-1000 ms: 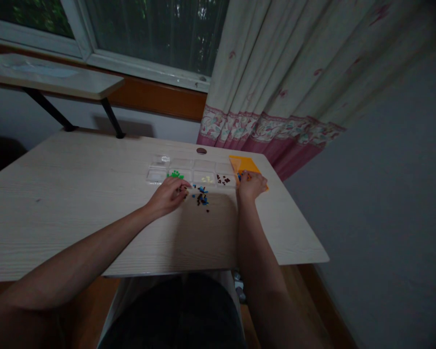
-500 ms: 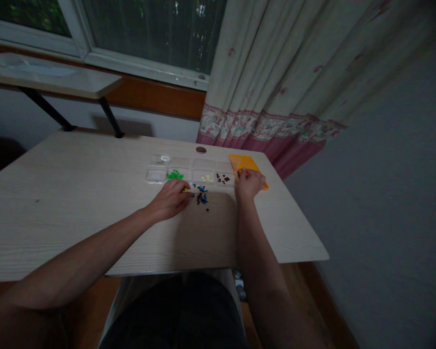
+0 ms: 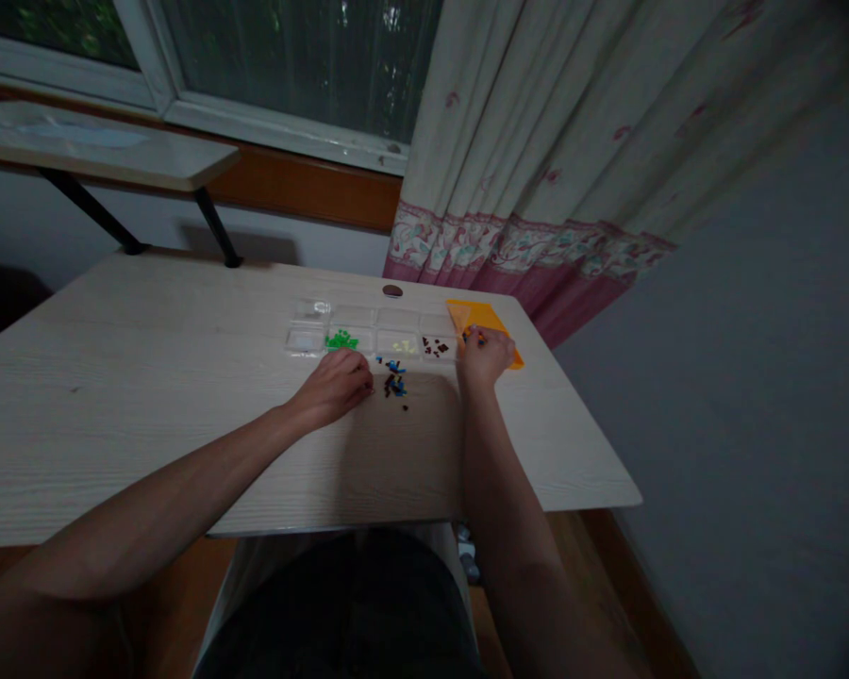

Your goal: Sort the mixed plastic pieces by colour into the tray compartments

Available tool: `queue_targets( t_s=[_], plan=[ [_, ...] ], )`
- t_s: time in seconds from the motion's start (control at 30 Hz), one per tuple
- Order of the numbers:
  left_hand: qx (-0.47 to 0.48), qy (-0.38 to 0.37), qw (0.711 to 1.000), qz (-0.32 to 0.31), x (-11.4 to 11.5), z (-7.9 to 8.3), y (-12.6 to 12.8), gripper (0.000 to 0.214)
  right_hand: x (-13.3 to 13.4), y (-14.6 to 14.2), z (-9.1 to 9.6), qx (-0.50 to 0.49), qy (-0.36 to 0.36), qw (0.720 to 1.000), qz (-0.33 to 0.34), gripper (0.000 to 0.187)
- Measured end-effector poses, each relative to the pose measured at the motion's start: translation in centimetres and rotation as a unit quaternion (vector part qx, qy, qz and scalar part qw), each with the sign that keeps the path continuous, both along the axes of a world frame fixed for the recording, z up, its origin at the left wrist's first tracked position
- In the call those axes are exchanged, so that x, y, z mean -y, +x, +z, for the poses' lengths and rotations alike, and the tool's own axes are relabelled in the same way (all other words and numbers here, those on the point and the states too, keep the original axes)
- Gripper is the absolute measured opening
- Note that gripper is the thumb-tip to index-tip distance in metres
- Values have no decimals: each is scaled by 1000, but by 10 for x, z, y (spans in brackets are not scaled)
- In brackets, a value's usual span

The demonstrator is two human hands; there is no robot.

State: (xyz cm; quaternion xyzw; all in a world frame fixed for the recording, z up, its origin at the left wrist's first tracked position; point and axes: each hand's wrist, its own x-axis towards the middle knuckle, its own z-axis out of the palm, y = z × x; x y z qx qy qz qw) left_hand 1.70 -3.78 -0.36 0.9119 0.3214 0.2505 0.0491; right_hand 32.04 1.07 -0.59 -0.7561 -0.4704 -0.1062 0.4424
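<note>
Pieces (image 3: 395, 386) well in from desk (image 3: 184, 377) edge, room leftward. Left hand (image 3: 336, 382) curled, right hand (image 3: 490, 358) bent at orange tray (image 3: 482, 314); both grips too dim to tell.

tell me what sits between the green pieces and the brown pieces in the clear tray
The head view shows pale yellow pieces between the green pieces and the brown pieces.

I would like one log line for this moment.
left hand: beside loose pieces | right hand: at orange tray | green pieces: in clear divided tray
</note>
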Motion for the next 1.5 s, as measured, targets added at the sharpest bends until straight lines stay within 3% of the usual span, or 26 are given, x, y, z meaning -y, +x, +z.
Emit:
queue_targets(
  t_s=[0.2, 0.33, 0.4, 0.53, 0.63, 0.87, 1.5],
  plan=[
    [46, -15, 999, 7, -3, -3, 3, 16, 0, -3, 6, 25, 35, 999, 24, 33],
    [164, -54, 983, 57, -9, -2, 2, 19, 5, -28, 16, 69, 61, 988, 127, 32],
    [229, -84, 965, 98, -12, -3, 1, 21, 11, -51, 20, 98, 69, 968, 220, 31],
    [345, -180, 909, 147, -18, -5, -1, 27, 29, -99, 24, 176, 23, 898, 403, 25],
    [397, -235, 877, 133, -19, -8, -2, 30, 40, -120, 26, 209, -30, 864, 457, 30],
    [424, -306, 845, 109, -13, -9, 3, 40, 46, -122, 33, 207, -65, 863, 456, 34],
    [421, -317, 843, 102, -16, -17, 1, 43, 47, -123, 32, 204, -61, 861, 462, 34]
  ],
)
